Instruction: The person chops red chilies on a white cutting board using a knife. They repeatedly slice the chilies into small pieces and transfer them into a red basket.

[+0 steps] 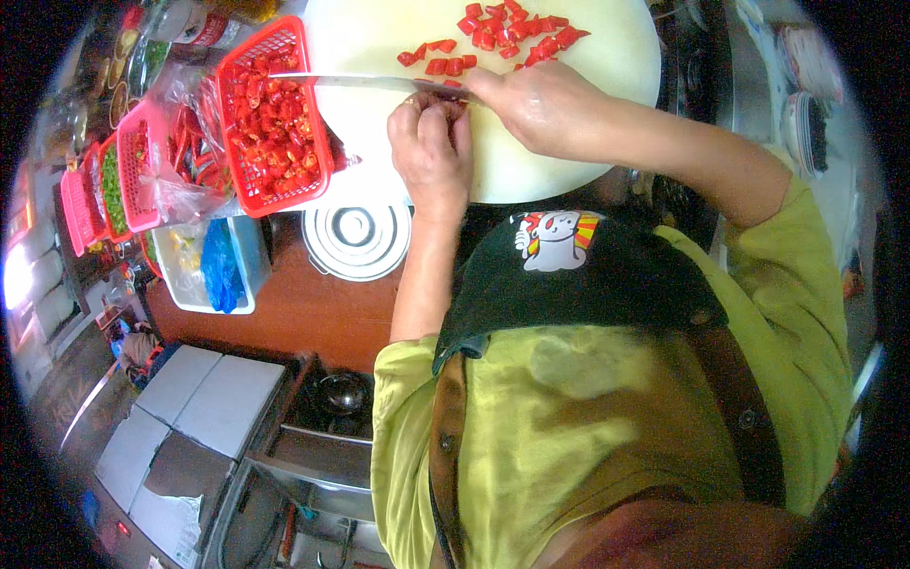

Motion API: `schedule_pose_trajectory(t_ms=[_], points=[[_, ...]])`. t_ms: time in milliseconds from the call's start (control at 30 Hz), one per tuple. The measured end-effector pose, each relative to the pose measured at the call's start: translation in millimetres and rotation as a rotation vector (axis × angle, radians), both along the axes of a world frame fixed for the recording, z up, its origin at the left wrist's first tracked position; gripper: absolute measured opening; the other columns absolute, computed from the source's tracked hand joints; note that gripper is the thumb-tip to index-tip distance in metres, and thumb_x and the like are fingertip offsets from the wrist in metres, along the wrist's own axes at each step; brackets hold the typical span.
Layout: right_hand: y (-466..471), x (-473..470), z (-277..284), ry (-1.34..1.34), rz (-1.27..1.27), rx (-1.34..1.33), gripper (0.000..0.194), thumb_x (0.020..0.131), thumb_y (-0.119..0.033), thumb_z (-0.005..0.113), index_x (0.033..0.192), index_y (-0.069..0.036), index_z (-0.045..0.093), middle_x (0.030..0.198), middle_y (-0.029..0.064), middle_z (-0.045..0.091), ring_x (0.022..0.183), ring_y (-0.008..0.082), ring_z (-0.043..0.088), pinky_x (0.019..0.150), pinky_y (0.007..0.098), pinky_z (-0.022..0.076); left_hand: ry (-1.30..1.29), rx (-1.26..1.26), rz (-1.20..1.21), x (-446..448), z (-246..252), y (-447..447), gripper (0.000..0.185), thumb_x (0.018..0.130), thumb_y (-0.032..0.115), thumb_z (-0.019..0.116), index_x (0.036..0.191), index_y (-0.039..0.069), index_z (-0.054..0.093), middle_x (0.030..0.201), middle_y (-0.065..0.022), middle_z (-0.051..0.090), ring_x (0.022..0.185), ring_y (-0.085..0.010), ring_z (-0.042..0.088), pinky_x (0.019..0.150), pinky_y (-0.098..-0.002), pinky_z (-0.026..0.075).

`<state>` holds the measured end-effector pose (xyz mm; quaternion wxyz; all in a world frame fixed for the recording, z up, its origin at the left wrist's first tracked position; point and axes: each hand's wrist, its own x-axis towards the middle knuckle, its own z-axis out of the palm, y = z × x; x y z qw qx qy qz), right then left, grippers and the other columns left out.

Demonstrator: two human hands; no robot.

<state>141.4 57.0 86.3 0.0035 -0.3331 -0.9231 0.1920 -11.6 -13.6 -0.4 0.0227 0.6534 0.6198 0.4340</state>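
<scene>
My right hand (537, 107) grips a knife (362, 82) whose long blade points left across the round white cutting board (604, 43). Close below the blade, my left hand (431, 142) presses its curled fingers on red chilies, largely hidden under the fingers. Beyond the knife lie several cut red chili pieces (508, 32) in a loose pile, with a smaller row (449, 67) nearer the blade. At the board's left side, a red plastic basket (323, 171) holds many chopped chilies (274, 128). The blade's tip reaches over the basket's right part.
Further left are a pink basket (135, 163) with a clear plastic bag (181, 192), and a basket of chopped greens (112, 178). Below them stands a white bin (206, 304) holding a blue bag (222, 267). A round metal lid (355, 242) is beside my left forearm. Stacked plates (807, 135) stand far right.
</scene>
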Motion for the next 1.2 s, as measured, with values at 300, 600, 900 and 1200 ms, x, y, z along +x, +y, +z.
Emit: schedule_pose_trajectory(t_ms=[300, 600, 900, 1200], points=[[18.4, 10.2, -7.5, 0.146, -0.050, -0.004, 0.021, 0.087, -0.007, 0.053, 0.106, -0.003, 0.049, 0.070, 0.0191, 0.063, 0.066, 0.0380, 0.064, 0.056, 0.0491, 0.0481, -0.169, -0.080, -0.032, 6.9, 6.1, 10.0, 0.018, 0.071, 0.006, 0.076, 0.083, 0.004, 0.063, 0.097, -0.0133, 0.060, 0.092, -0.0315, 0.057, 0.082, -0.0406, 0.047], [-11.2, 39.4, 18.8, 0.071, -0.086, 0.034, 0.025, 0.082, -0.006, 0.054, 0.106, -0.002, 0.049, 0.068, 0.0198, 0.062, 0.065, 0.0385, 0.064, 0.057, 0.0500, 0.0487, 0.014, -0.054, -0.076, -6.3, 15.3, -3.0, 0.022, 0.067, 0.003, 0.074, 0.085, 0.005, 0.061, 0.099, -0.0143, 0.058, 0.094, -0.0338, 0.054, 0.084, -0.0432, 0.044], [-4.1, 35.6, 28.6, -0.078, 0.013, 0.019, 0.028, 0.084, -0.005, 0.054, 0.111, -0.001, 0.050, 0.067, 0.0185, 0.062, 0.065, 0.0375, 0.065, 0.056, 0.0464, 0.0509, 0.019, -0.055, -0.046, -6.5, 6.9, 1.1, 0.016, 0.069, 0.002, 0.072, 0.081, 0.003, 0.062, 0.097, -0.0142, 0.059, 0.092, -0.0322, 0.057, 0.078, -0.0408, 0.049], [-0.6, 2.2, -2.4, 0.088, -0.062, -0.009, 0.021, 0.084, -0.006, 0.053, 0.104, -0.003, 0.050, 0.079, 0.0209, 0.064, 0.071, 0.0385, 0.066, 0.059, 0.0505, 0.0506, 0.008, -0.001, -0.079, -8.3, 2.0, 1.3, 0.017, 0.068, 0.001, 0.074, 0.079, 0.005, 0.061, 0.097, -0.0123, 0.059, 0.091, -0.0313, 0.057, 0.078, -0.0403, 0.049]])
